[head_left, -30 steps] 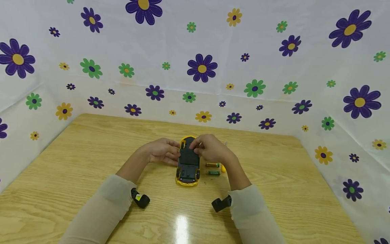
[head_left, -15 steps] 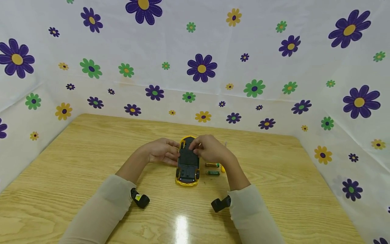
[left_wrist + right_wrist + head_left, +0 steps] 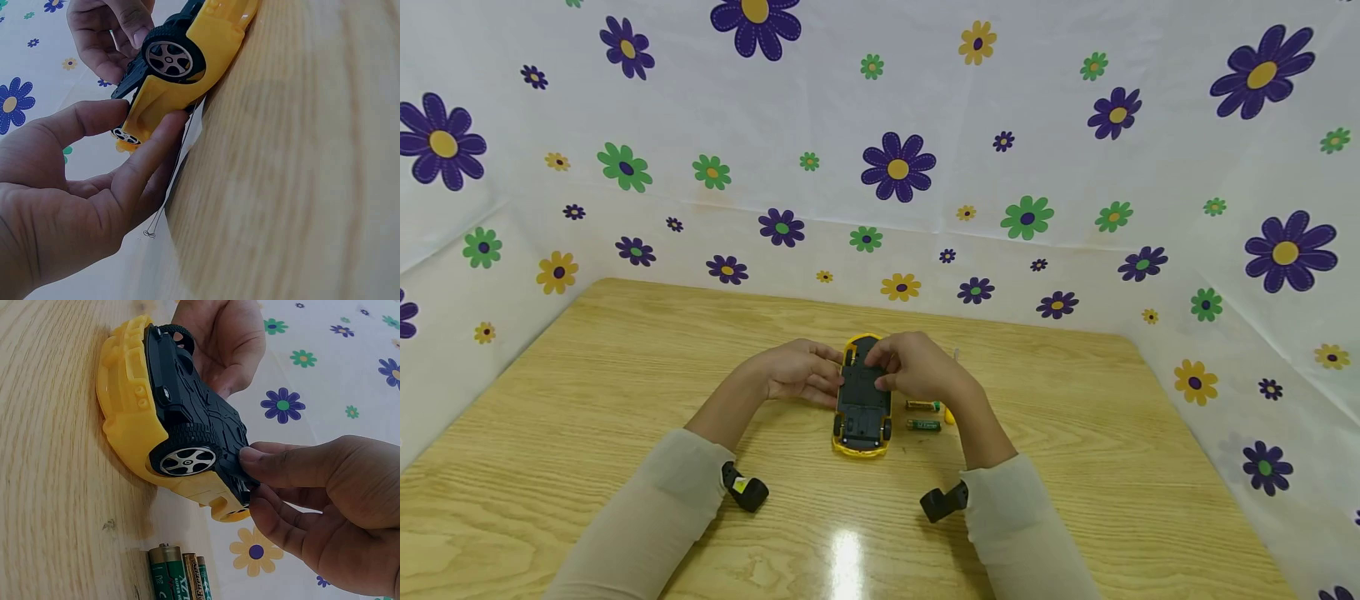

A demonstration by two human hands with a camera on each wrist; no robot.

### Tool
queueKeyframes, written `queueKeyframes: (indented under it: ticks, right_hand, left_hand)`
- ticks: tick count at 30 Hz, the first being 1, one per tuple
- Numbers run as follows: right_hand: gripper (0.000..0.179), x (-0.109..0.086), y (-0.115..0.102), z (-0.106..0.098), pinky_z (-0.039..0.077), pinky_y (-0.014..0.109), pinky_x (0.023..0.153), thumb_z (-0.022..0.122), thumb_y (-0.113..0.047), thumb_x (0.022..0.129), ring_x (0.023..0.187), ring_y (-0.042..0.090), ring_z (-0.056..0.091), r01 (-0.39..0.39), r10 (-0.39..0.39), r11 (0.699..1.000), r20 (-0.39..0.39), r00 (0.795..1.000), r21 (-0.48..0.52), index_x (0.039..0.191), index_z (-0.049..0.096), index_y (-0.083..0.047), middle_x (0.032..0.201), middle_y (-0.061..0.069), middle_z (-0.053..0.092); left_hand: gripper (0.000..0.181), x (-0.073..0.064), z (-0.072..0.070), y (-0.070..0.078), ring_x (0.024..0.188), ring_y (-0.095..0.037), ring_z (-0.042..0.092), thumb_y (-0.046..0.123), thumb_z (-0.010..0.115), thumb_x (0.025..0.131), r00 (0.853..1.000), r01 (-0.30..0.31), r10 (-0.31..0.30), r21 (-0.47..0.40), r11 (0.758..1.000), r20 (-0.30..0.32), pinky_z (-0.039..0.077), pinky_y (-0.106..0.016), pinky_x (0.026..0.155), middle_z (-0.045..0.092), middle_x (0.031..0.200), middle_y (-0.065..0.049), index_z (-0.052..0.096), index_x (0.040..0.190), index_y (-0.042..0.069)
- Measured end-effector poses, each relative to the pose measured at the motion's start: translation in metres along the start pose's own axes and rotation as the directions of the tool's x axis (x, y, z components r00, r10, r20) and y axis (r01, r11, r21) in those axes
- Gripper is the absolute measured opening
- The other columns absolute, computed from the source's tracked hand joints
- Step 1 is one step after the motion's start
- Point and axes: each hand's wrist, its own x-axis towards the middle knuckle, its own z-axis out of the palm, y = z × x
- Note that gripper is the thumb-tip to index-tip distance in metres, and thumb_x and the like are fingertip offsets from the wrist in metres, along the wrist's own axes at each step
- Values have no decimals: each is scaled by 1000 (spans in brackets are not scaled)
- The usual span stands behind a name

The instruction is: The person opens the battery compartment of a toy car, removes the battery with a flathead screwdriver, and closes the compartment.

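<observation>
A yellow toy car (image 3: 862,423) lies upside down on the wooden table, its black underside (image 3: 194,400) and wheels facing up. My left hand (image 3: 801,372) grips the car's left side; in the left wrist view, the thumb lies at the chassis edge and the fingers against the yellow body (image 3: 165,103). My right hand (image 3: 921,367) is over the far half of the underside. In the right wrist view, its thumb (image 3: 262,461) presses the black chassis and its curled fingers sit at the far edge. What lies under those fingertips is partly hidden.
Two batteries, one gold and green (image 3: 922,406) and one green (image 3: 924,425), lie right of the car. Beside them is a yellow-handled tool (image 3: 950,414), partly behind my right wrist. A flower-patterned cloth (image 3: 820,192) stands around the table.
My right thumb has shifted slightly toward me along the underside, widening its gap from the index finger. The left hand and the toy car stay in place.
</observation>
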Motion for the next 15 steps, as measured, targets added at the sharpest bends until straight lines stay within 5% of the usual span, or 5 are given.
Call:
queueKeyframes:
  ticks: [15]
  right_hand:
    - [26, -1, -3, 1, 59, 32, 83, 82, -4, 87, 90, 19, 64, -2, 1, 999, -17, 1000, -44, 112, 74, -4, 101, 5, 71]
  left_hand:
    - [73, 1, 0, 0, 119, -37, 62, -3, 55, 96, 1000, -5, 5, 15, 1000, 4, 57, -48, 100, 46, 142, -33, 19, 159, -6]
